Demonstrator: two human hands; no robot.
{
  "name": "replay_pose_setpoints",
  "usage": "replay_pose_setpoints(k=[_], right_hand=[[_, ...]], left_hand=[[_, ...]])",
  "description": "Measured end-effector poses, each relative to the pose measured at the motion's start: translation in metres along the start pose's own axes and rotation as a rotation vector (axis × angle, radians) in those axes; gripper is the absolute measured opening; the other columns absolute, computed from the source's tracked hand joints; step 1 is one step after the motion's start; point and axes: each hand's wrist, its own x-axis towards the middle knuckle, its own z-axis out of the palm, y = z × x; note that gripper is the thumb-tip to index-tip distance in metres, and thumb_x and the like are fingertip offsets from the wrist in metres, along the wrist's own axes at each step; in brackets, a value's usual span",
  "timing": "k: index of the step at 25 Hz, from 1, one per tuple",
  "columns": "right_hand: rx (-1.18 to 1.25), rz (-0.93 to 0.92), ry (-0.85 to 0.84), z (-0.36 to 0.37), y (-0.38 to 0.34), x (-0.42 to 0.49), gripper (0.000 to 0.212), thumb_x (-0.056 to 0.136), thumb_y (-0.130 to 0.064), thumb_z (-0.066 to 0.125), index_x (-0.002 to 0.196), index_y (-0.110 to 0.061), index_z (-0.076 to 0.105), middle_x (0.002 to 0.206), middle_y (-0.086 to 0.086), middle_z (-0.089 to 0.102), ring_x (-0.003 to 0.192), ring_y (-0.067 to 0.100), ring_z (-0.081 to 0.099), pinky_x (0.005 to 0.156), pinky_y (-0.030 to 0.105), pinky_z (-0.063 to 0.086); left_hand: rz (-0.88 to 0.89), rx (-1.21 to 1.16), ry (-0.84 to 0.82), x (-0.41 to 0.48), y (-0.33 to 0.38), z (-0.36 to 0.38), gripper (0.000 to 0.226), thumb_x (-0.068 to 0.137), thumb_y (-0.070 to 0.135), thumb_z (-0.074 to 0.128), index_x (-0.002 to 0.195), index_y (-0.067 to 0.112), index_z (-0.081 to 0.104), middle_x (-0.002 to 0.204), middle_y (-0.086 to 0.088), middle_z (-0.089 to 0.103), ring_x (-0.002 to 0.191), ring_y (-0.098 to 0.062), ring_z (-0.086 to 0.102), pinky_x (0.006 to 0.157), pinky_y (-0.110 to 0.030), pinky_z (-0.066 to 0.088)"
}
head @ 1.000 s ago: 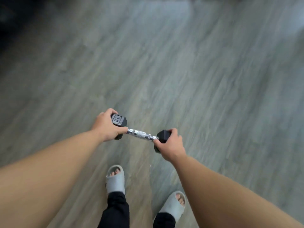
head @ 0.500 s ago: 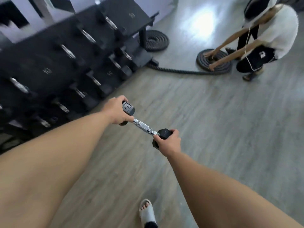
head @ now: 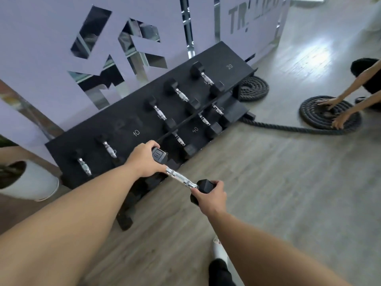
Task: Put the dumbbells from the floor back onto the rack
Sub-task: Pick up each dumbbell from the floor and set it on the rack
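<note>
I hold one black hex dumbbell [head: 179, 179] with a chrome handle, level in the air in front of the rack. My left hand [head: 144, 159] grips its far head, which bears a number. My right hand [head: 211, 196] grips its near head. The black tiered rack [head: 127, 120] stands just beyond, slanting from lower left to upper right. Several dumbbells lie on its top and lower shelves. White numbers 10, 20 and 40 mark bare spots. My left hand hangs over the rack's front edge near the 10 mark.
A person's arms [head: 350, 104] at the right press on a coiled battle rope [head: 327, 114] on the floor; its tail runs to the rack's right end. A second rope coil [head: 253, 88] lies behind. A white planter [head: 31, 182] stands left. Lilac wall panels back the rack.
The view has swung up from bare floor and my feet to the rack. The dumbbell, held by both hands throughout, is now closer to the rack's front.
</note>
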Motion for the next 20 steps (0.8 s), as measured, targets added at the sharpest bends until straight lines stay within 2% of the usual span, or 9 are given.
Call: replay_pose_setpoints(k=[4, 8, 12, 15, 17, 18, 20], right_hand=[[-0.005, 0.048, -0.065, 0.066, -0.021, 0.071, 0.066, 0.074, -0.042, 0.085, 0.122, -0.025, 0.044, 0.119, 0.008, 0.054, 0.088, 0.014, 0.062, 0.047, 0.016, 0.045], [-0.041, 0.084, -0.088, 0.128, -0.058, 0.133, 0.064, 0.076, -0.042, 0.083, 0.123, -0.027, 0.042, 0.121, 0.006, 0.051, 0.086, 0.012, 0.059, 0.054, 0.020, 0.047], [-0.046, 0.134, -0.114, 0.184, -0.093, 0.169, 0.063, 0.078, -0.035, 0.082, 0.125, -0.025, 0.041, 0.122, 0.006, 0.046, 0.081, 0.009, 0.055, 0.052, 0.022, 0.051], [-0.006, 0.207, -0.077, 0.236, -0.118, 0.200, 0.068, 0.075, -0.032, 0.083, 0.127, -0.025, 0.040, 0.123, 0.006, 0.044, 0.082, 0.014, 0.057, 0.069, 0.036, 0.061], [0.022, 0.244, -0.043, 0.273, -0.132, 0.220, 0.068, 0.072, -0.032, 0.084, 0.122, -0.028, 0.038, 0.122, 0.006, 0.045, 0.086, 0.020, 0.064, 0.075, 0.040, 0.063], [0.026, 0.269, -0.027, 0.292, -0.139, 0.229, 0.068, 0.071, -0.033, 0.084, 0.119, -0.029, 0.037, 0.122, 0.006, 0.047, 0.089, 0.023, 0.066, 0.074, 0.039, 0.063], [0.023, 0.336, -0.013, 0.325, -0.149, 0.241, 0.067, 0.071, -0.033, 0.085, 0.118, -0.027, 0.036, 0.124, 0.008, 0.051, 0.090, 0.023, 0.066, 0.062, 0.032, 0.057]], left_hand=[[-0.023, 0.074, -0.012, 0.082, -0.037, -0.007, 0.073, 0.060, 0.042, 0.091, 0.124, 0.031, 0.056, 0.112, 0.001, 0.051, 0.097, -0.025, 0.059, 0.079, -0.039, 0.054], [-0.038, 0.090, -0.004, 0.163, -0.077, -0.027, 0.076, 0.059, 0.041, 0.093, 0.124, 0.030, 0.056, 0.116, 0.000, 0.052, 0.101, -0.026, 0.060, 0.084, -0.040, 0.053], [-0.042, 0.128, -0.047, 0.230, -0.113, -0.054, 0.075, 0.060, 0.041, 0.095, 0.123, 0.028, 0.057, 0.116, -0.003, 0.055, 0.102, -0.025, 0.060, 0.084, -0.040, 0.054], [-0.005, 0.164, -0.088, 0.291, -0.139, -0.074, 0.075, 0.062, 0.040, 0.094, 0.125, 0.029, 0.056, 0.115, -0.002, 0.054, 0.101, -0.024, 0.059, 0.083, -0.039, 0.053], [0.058, 0.190, -0.115, 0.333, -0.155, -0.084, 0.074, 0.063, 0.038, 0.093, 0.126, 0.029, 0.055, 0.114, -0.001, 0.053, 0.099, -0.025, 0.059, 0.081, -0.039, 0.053], [0.090, 0.207, -0.129, 0.353, -0.165, -0.088, 0.073, 0.064, 0.037, 0.093, 0.125, 0.030, 0.054, 0.113, -0.001, 0.053, 0.098, -0.025, 0.060, 0.080, -0.040, 0.054], [0.134, 0.234, -0.168, 0.383, -0.184, -0.095, 0.071, 0.064, 0.037, 0.093, 0.123, 0.031, 0.053, 0.112, -0.001, 0.052, 0.096, -0.026, 0.060, 0.080, -0.043, 0.056]])
